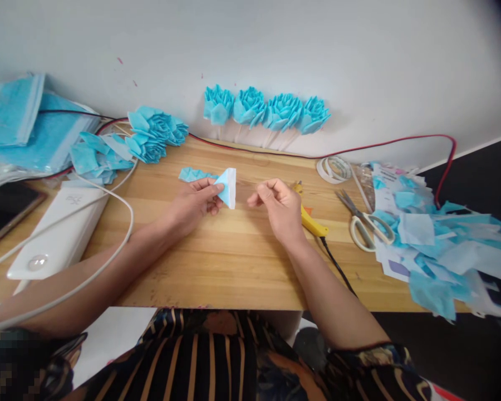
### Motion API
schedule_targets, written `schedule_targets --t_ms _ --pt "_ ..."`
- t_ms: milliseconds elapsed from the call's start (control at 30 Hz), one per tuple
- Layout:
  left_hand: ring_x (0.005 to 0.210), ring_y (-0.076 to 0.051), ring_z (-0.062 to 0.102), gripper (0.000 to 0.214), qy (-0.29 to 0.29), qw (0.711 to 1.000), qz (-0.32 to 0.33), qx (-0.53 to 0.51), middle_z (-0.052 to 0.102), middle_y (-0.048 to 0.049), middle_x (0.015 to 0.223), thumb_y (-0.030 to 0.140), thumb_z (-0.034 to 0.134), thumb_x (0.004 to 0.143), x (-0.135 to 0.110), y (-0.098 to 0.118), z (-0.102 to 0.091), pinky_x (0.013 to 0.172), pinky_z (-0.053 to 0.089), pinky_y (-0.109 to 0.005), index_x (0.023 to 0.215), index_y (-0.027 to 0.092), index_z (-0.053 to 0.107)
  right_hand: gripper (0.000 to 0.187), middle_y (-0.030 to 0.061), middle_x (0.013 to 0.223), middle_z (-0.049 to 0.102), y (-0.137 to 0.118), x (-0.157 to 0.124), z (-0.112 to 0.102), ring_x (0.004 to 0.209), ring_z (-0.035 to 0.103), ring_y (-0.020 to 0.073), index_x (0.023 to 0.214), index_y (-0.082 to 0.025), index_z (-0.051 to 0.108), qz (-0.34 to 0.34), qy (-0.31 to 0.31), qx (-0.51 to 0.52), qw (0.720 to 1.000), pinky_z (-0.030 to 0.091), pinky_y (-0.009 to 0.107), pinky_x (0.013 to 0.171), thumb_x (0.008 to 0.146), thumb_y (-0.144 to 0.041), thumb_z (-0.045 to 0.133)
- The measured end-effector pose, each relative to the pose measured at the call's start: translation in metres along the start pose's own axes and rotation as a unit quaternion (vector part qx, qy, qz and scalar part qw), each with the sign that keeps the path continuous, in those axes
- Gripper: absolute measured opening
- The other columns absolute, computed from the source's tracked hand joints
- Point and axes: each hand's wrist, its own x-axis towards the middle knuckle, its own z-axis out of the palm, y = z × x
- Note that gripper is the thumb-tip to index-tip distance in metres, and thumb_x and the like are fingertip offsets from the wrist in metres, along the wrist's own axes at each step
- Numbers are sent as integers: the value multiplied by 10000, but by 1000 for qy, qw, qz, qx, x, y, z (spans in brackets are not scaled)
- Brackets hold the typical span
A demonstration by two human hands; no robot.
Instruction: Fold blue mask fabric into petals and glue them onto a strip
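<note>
A white cable [132,214] loops over the left forearm [121,273] near the desk [234,267]'s front left corner. Scissors [363,220] lie toward the right edge; blue flowers [281,110] line the back edge. Above the middle, the left hand [194,200] pinches a folded blue piece [226,190]. The right hand [279,206] curls loosely; I cannot tell whether its fingertips meet. It partly hides a yellow tool [313,223].
</note>
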Motion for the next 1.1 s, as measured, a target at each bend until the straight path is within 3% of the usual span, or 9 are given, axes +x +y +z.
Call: schedule_targets --t_ms 133,233,367,500,600,767,900,1000,1100 --pt "485 -82 540 242 -3 1000 1 -7 637 -5 615 270 833 706 1 -1 0 438 361 -204 717 138 631 490 -41 495 533 -8 8 -8 496 506 94 568 -222 483 -31 56 -33 997 460 244 575 1002 -445 523" --pt "486 -84 542 243 -4 1000 0 -3 634 -4 612 274 830 712 1 -1 -1 440 367 -205 722 139 628 566 -44 443 444 -24 25 -17 439 426 97 505 -227 400 -66 74 -60 993 380 257 503 999 -473 530" --pt "487 -85 540 268 -9 1000 -4 0 640 -9 615 298 842 700 0 -1 -2 438 371 -203 728 142 626 509 -34 499 489 -37 60 -35 512 510 121 535 -228 464 -161 107 -134 972 460 276 606 1004 -419 511" --pt "492 -87 537 276 -11 1000 -10 7 627 -8 592 315 835 715 0 0 -3 443 369 -201 738 146 617 66 54 964 781 -15 94 -61 1010 718 265 858 -219 742 -104 -82 -316 940 530 435 994 793 -211 737" --pt "497 -84 533 267 -18 1000 -12 20 625 -10 597 322 817 741 0 0 -3 455 373 -205 746 145 618 420 65 1212 763 4 104 -76 1211 674 297 1140 -231 750 -91 -95 -331 934 449 497 1136 742 -102 713" --pt "510 -86 536 249 -11 1000 -12 17 634 -13 614 314 813 737 1 0 -3 464 374 -210 749 144 632 194 46 914 802 2 92 -70 745 752 177 1015 -175 755 -14 -44 -173 984 599 372 832 852 -200 653" --pt "503 -89 534 259 -18 1000 -10 11 639 -15 606 315 827 720 1 -1 -3 462 372 -213 738 142 636 101 27 773 781 -11 78 -54 567 677 105 887 -169 702 56 -40 -48 997 558 243 618 820 -233 742" --pt "489 -89 533 269 -21 1000 -7 4 643 -15 604 307 837 707 1 -1 -3 455 371 -214 736 140 629 254 12 615 718 -15 73 -46 459 591 78 709 -170 642 80 -36 -43 995 477 195 491 810 -342 800" --pt "483 -89 533 256 -17 1000 -9 4 641 -16 603 289 832 708 1 0 -2 450 370 -214 734 140 626 501 -4 473 617 -14 72 -40 376 494 69 594 -183 587 87 -28 -63 994 395 191 394 801 -607 758"
